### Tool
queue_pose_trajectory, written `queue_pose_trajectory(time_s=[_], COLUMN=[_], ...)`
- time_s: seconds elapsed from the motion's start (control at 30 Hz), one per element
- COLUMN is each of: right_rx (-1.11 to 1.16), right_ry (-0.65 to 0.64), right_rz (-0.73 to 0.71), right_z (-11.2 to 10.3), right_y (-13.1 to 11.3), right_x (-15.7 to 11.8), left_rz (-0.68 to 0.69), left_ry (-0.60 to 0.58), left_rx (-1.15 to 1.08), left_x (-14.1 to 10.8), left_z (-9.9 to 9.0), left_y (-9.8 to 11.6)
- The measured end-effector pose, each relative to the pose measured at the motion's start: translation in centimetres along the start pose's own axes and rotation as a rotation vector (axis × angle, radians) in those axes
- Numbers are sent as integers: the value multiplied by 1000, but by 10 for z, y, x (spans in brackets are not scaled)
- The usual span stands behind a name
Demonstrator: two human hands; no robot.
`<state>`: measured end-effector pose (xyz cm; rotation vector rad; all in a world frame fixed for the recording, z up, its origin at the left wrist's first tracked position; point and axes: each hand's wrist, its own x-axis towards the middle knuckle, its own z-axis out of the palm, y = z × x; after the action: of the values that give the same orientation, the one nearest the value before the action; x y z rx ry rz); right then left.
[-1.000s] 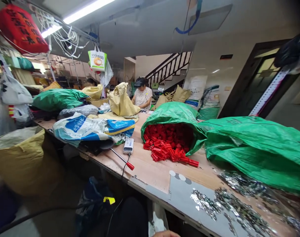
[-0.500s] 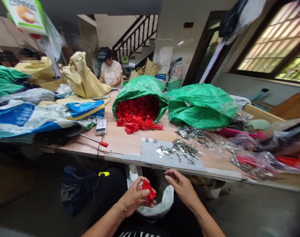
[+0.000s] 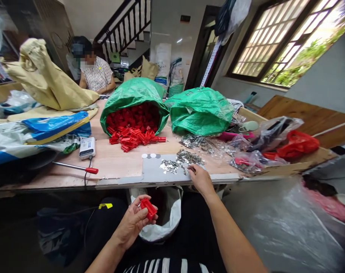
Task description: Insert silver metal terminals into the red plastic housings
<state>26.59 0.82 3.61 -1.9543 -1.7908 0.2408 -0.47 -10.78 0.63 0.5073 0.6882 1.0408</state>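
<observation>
My left hand (image 3: 134,220) is closed round a red plastic housing (image 3: 148,209), hollow and box-shaped, its open side facing up. It is held above the white bag (image 3: 172,223) that stands open at my lap. My right hand (image 3: 200,177) reaches over the table's front edge, its fingertips pressed together at the near right side of a pile of small metal pieces (image 3: 186,156). What is between those fingertips is too small to make out. A second cluster of shiny metal pieces (image 3: 169,167) lies just left of it on a grey sheet (image 3: 151,172).
Red housings (image 3: 132,134) spill from a green sack (image 3: 135,89); another green sack (image 3: 201,112) lies beside it. A red-handled metal rod (image 3: 91,170) and a white device (image 3: 87,147) are at left. Plastic bags (image 3: 275,132) crowd the right. A person (image 3: 97,74) sits across the table.
My right hand has moved from above the white bag forward to the metal pieces on the table. My left hand keeps the red housing, now turned hollow side up. The view has swung right.
</observation>
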Motion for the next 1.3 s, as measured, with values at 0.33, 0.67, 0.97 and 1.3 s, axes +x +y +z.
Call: queue_pose_trajectory(time_s=[0.33, 0.67, 0.97, 1.3], right_rx=[-56, 18, 698, 702], right_ry=[-58, -63, -245, -204], right_rz=[-15, -65, -257, -305], right_z=[6, 8, -6, -15], right_y=[5, 3, -48, -84], right_x=[-3, 3, -45, -81], left_rz=[-39, 231, 677, 357], left_ry=[-11, 29, 117, 46], left_rx=[-4, 176, 703, 389], left_x=[5, 9, 14, 6], left_z=[5, 17, 26, 42], left_y=[-5, 12, 10, 21])
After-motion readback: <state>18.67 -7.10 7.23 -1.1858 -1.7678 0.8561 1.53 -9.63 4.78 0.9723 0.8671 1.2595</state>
